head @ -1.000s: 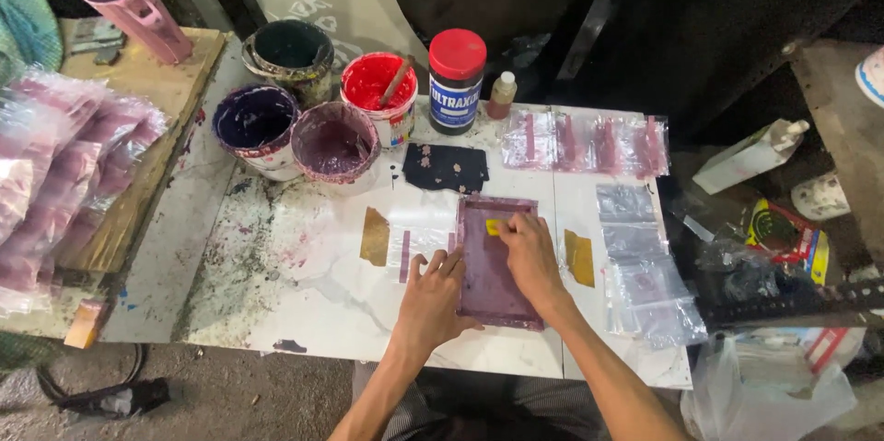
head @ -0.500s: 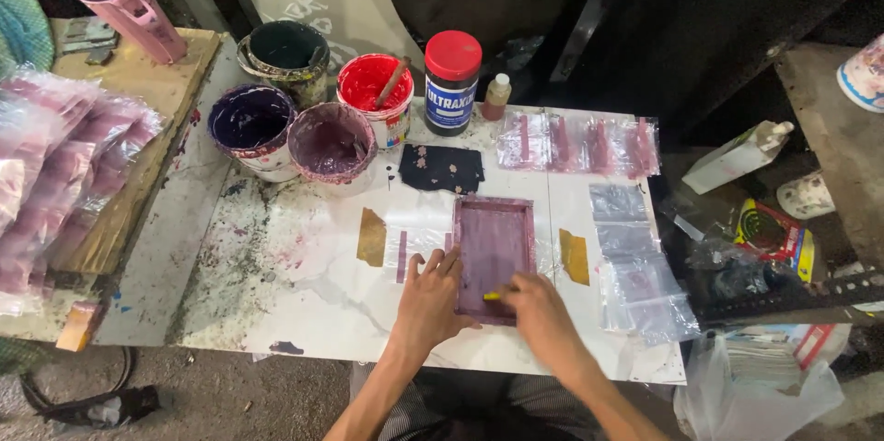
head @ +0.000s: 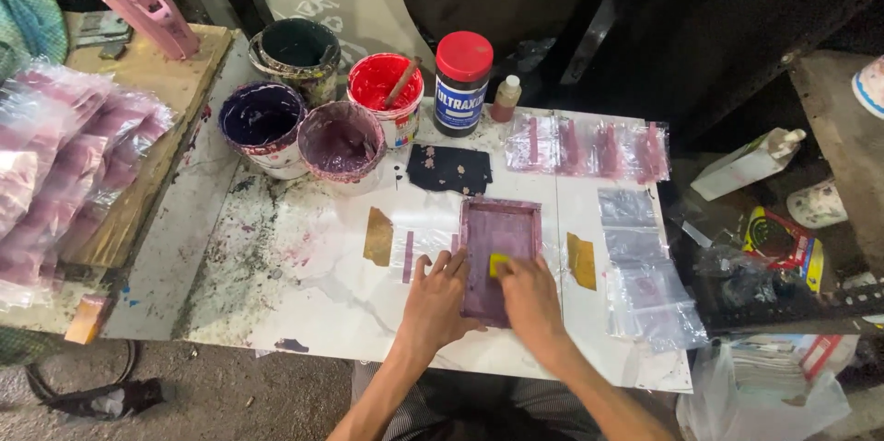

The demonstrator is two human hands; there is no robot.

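Left hand (head: 436, 301): flat on the left edge of the purple printing frame (head: 498, 240), fingers spread and pressing down, gripping nothing.
Right hand (head: 528, 297): on the lower part of the frame's mesh, fingers closed over a small yellow squeegee (head: 498, 263).
Frame: rectangular, purple-stained, lying flat on the white tabletop (head: 322, 303), straight in front of the person.
Under the frame: a clear plastic pouch (head: 419, 246) sticks out on the frame's left, with a purple stripe on it.
Beside the frame: brown tape patches (head: 378, 237) on the tabletop, one to its left and one to its right.
Right of the frame: a stack of clear pouches (head: 640, 275).
Beyond the frame: a dark ink-stained cloth (head: 449, 168), then a row of paint tubs (head: 340, 139) in purple, red and black, and a dark jar with a red lid (head: 462, 82).
Beyond and right of the frame: pouches printed with pink stripes (head: 589, 146), laid in a row.
Far left of the frame: heaped pink-printed pouches (head: 55, 174) on a wooden board.
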